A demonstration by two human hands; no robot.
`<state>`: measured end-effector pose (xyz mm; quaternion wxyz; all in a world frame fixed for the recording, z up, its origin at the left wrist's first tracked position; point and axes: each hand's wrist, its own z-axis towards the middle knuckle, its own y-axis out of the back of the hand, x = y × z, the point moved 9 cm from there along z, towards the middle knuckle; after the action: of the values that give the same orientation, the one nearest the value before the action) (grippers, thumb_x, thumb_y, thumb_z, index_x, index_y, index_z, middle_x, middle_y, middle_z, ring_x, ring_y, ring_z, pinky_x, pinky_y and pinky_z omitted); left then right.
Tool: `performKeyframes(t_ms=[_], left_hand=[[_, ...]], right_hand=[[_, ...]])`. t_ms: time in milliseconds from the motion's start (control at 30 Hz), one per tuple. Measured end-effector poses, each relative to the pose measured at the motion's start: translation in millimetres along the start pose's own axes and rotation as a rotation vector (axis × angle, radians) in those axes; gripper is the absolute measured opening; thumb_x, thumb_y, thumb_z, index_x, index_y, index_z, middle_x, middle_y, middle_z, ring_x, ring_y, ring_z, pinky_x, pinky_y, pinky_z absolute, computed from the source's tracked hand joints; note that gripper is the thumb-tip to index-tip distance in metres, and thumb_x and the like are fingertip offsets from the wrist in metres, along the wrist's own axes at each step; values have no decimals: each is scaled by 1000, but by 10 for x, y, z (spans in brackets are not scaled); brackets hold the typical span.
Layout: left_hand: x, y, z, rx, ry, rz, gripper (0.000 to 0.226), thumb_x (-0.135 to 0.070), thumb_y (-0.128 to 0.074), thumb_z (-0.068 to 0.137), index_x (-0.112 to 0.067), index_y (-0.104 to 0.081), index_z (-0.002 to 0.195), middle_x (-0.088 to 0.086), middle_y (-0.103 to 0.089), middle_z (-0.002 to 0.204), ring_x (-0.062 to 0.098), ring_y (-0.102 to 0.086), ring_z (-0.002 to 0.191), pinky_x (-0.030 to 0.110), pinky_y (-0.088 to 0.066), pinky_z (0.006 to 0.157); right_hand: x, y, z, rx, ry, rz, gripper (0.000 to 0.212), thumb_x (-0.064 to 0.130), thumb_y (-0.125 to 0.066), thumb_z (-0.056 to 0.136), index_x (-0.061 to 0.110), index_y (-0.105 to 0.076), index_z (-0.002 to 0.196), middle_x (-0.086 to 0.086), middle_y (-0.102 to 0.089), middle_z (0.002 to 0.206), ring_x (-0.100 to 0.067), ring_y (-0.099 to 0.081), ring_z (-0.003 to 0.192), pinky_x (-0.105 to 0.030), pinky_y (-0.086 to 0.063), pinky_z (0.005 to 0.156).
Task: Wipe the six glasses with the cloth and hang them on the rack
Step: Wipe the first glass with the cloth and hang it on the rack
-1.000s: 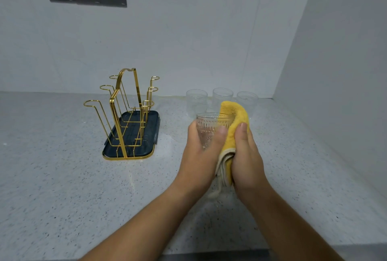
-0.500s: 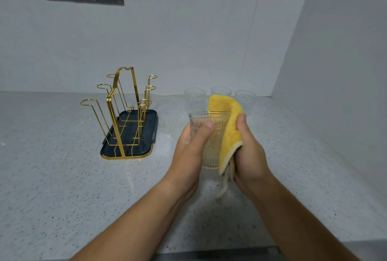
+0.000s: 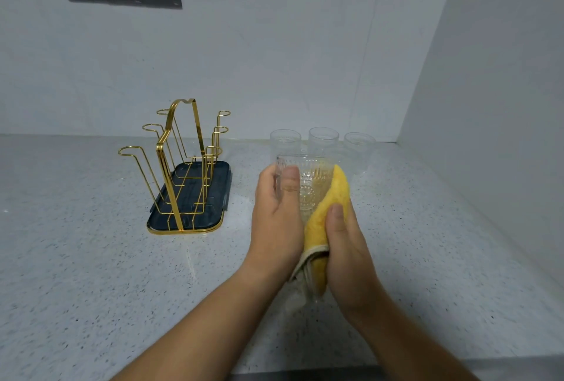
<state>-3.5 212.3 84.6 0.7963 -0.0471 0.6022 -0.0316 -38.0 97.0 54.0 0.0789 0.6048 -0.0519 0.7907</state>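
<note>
While it is being wiped, the embossed glass tumbler [image 3: 308, 188] is held in the air just right of the gold wire rack [image 3: 177, 166]. The left hand [image 3: 276, 212] curls round its side with the thumb across the pattern, probably to steady it. The right hand [image 3: 346, 246] grips the yellow cloth [image 3: 331, 203] and presses it against the tumbler's far side. Three more tumblers [image 3: 323, 137] wait upright, right of the rack near the wall. The rack's hooks hold nothing yet. No brand, label or writing can be read.
</note>
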Motion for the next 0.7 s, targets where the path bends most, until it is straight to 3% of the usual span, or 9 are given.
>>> performKeyframes(t_ms=[100,200,233,300,367,500,567,633,700], left_hand=[[102,-54,-61,52,64,-70,34,-41,-68,97,-23,-58,124,-7,-73,111,8,-71,102,28,-58,86],[148,-46,-1,76,105,-149,46,-32,-83,86,-16,-63,124,4,-76,112,21,-75,103,43,-61,90],[153,-70,16,107,108,-178,46,-34,-82,86,-13,-65,123,8,-77,113,25,-75,104,45,-61,90],[178,-144,20,179,135,-242,46,-35,-75,87,-9,-67,123,13,-76,114,30,-74,107,44,-60,90],[183,-179,23,211,153,-289,43,-34,-70,88,-9,-68,124,12,-77,114,28,-74,106,40,-60,88],[148,-11,158,104,175,-349,62,-40,-73,80,-7,-55,129,12,-74,111,24,-75,95,42,-61,85],[141,76,193,69,170,-268,67,-50,-78,76,-12,-47,122,4,-68,102,9,-72,84,36,-61,83],[124,95,179,81,118,-176,60,-58,-75,81,-12,-49,110,-3,-65,91,-1,-67,74,20,-56,71],[130,74,128,91,101,-175,54,-57,-62,81,-9,-55,105,-1,-71,89,3,-70,80,19,-55,71]], right_hand=[[28,-66,-26,25,9,-14,62,58,-30,101,31,-35,156,16,-56,145,9,-54,127,-16,-44,109],[71,-21,90,33,-39,32,49,52,-32,104,32,-47,147,20,-63,130,21,-58,112,-2,-45,92],[117,1,155,43,-56,72,48,55,-37,104,30,-54,142,15,-68,126,14,-63,112,-10,-49,96],[114,33,284,46,-163,287,61,62,-47,98,18,-62,136,-5,-73,126,-16,-69,119,-40,-50,108],[99,13,316,35,-252,451,65,59,-44,98,8,-64,133,-16,-73,124,-30,-69,118,-51,-47,110],[-60,-113,127,110,-183,303,62,61,-46,95,23,-55,144,-1,-71,131,-20,-66,124,-49,-44,113],[-161,-136,-3,106,-157,187,60,59,-40,94,31,-49,146,6,-70,132,-14,-66,122,-46,-46,112],[-160,-110,-21,82,-113,107,62,62,-37,96,32,-44,150,9,-66,136,-9,-62,126,-44,-45,114],[-33,-62,46,59,-61,47,59,62,-34,100,33,-44,151,16,-64,134,4,-60,123,-25,-47,110]])
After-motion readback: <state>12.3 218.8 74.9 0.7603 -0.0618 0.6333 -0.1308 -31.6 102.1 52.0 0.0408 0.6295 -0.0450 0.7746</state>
